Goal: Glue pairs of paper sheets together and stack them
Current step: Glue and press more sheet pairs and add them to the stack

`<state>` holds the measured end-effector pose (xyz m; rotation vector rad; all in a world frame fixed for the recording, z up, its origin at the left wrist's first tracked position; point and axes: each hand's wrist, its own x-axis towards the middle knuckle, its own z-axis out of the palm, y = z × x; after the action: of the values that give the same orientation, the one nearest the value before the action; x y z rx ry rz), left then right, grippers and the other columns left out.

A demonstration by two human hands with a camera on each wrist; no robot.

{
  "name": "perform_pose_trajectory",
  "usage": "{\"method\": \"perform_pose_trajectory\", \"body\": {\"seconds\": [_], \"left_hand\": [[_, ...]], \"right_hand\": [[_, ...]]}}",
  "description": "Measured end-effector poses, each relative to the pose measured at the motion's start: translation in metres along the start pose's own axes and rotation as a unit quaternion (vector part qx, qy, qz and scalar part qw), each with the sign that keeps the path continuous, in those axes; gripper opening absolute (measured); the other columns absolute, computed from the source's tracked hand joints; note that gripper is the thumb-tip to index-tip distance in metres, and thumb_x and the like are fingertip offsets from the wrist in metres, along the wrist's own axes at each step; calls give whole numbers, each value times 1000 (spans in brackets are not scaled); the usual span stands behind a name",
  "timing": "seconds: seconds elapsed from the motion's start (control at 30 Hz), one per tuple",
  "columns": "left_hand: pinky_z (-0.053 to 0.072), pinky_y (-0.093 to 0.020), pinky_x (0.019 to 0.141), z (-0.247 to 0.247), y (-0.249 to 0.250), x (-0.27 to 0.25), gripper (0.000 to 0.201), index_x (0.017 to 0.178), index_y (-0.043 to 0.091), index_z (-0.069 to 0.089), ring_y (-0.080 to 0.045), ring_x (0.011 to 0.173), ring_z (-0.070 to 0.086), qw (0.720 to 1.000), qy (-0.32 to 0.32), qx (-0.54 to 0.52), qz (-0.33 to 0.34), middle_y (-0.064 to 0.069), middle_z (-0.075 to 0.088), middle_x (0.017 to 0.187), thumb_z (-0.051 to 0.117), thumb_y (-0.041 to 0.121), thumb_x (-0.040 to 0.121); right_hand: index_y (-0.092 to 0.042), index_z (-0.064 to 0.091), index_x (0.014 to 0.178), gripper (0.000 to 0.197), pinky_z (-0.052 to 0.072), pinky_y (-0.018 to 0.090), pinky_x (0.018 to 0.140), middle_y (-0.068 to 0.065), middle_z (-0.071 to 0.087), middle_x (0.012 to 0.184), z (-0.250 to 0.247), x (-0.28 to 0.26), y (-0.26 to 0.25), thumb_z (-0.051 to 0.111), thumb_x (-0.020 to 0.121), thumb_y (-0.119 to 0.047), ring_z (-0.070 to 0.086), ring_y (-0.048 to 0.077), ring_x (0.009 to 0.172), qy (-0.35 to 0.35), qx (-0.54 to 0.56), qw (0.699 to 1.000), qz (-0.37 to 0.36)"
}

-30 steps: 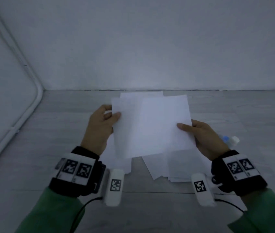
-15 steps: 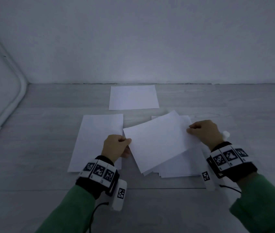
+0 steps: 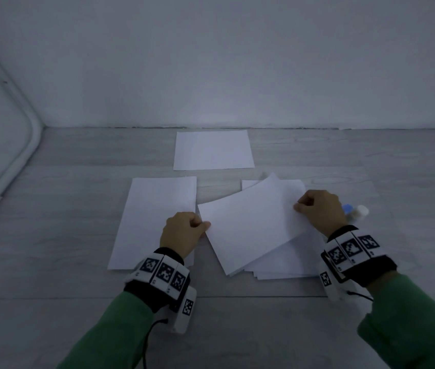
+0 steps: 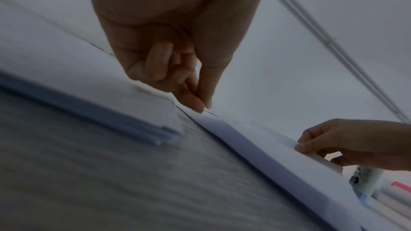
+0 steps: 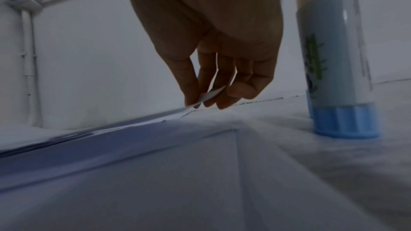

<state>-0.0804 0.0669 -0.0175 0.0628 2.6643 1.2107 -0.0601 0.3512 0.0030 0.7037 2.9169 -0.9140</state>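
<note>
**Paper gluing under way: one sheet held over the supply pile**

While both hands hold a single sheet just above the floor, the task looks partly done, with much paper left. At the left of the head view a sheet (image 3: 155, 222) lies flat on the grey wooden floor (image 3: 51, 235); the left wrist view shows layered edges there, so it may be more than one sheet. Whether glue is on it cannot be told. Just right of it, the left hand (image 3: 183, 233) pinches the near left edge of the held sheet (image 3: 248, 227) between thumb and curled fingers. That sheet lies tilted, lower centre of the frame, over a loose pile of sheets (image 3: 285, 265) that fans out beneath it. Above, at upper centre near the wall, a separate stack (image 3: 212, 150) lies square; this is probably where finished pairs go, though how many it holds cannot be seen. At the right, the right hand (image 3: 320, 211) pinches the sheet's far right corner, fingers curled under it. Behind that hand, a glue stick (image 3: 354, 211) with a blue base lies on the floor, untouched. Judging from this, the held sheet has yet to be joined to a partner, and the pile underneath suggests several more pairs remain.
</note>
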Motion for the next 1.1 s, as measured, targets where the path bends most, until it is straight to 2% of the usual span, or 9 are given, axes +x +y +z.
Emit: {"method": "perform_pose_trajectory", "body": {"seconds": [0.13,0.47,0.63,0.73,0.87,0.93,1.0,1.03,1.1], "left_hand": [[46,-24,69,1,0,0,29,62,12,58,-16,72,58,1000,-4,12,1,-8,67,77,67,26,86],[41,-22,64,3,0,3,30,61,11,59,-14,69,56,998,-14,53,2,-2,62,70,67,28,85],[52,-31,71,3,2,9,36,54,16,52,-21,74,63,995,-53,79,-11,-8,68,75,68,27,84],[51,-31,70,2,6,14,34,55,14,53,-19,73,60,991,-78,108,-17,-7,63,73,68,27,83],[41,-25,61,-4,12,19,40,56,15,46,-19,73,55,983,-102,153,-22,0,53,66,70,33,82],[39,-25,64,-6,19,15,36,68,16,47,-19,81,56,981,-76,181,8,-1,56,80,69,41,81],[42,-27,74,-2,30,11,36,95,16,55,-21,100,56,974,-67,200,88,-4,60,104,67,47,80],[42,-29,87,3,36,11,50,117,15,53,-22,116,49,963,-93,217,131,-6,55,123,65,49,81],[22,-36,114,18,48,11,87,147,12,21,-21,142,17,926,-188,268,187,-8,20,155,61,54,82]], "right_hand": [[-12,61,80,8,40,28,74,4,60,85,3,1,1,64,86,-17,53,19,83,-1,-16,1000,5],[-11,62,84,8,44,31,75,6,62,90,4,0,1,62,87,-18,56,22,85,-7,-47,999,11],[-10,62,86,11,46,33,78,10,63,99,5,1,-1,62,87,-21,58,26,93,-25,-80,996,17],[-10,61,96,15,44,33,79,9,60,107,6,2,-1,61,87,-23,56,26,99,-35,-110,993,22],[-10,44,121,39,43,41,86,14,48,122,9,2,-2,60,88,-24,46,30,113,-35,-152,988,-8],[-12,40,130,49,40,41,91,14,45,129,10,-1,-5,61,87,-25,41,31,118,-8,-182,980,-79],[-17,36,139,60,34,41,102,13,39,141,11,-3,-13,63,86,-32,34,28,129,-20,-189,964,-184],[-19,32,143,67,29,41,108,10,31,149,11,-4,-18,62,86,-37,27,26,136,-61,-197,949,-239],[-23,19,149,79,16,42,116,4,10,158,16,-6,-31,60,85,-46,8,23,145,-174,-226,908,-306]]}}
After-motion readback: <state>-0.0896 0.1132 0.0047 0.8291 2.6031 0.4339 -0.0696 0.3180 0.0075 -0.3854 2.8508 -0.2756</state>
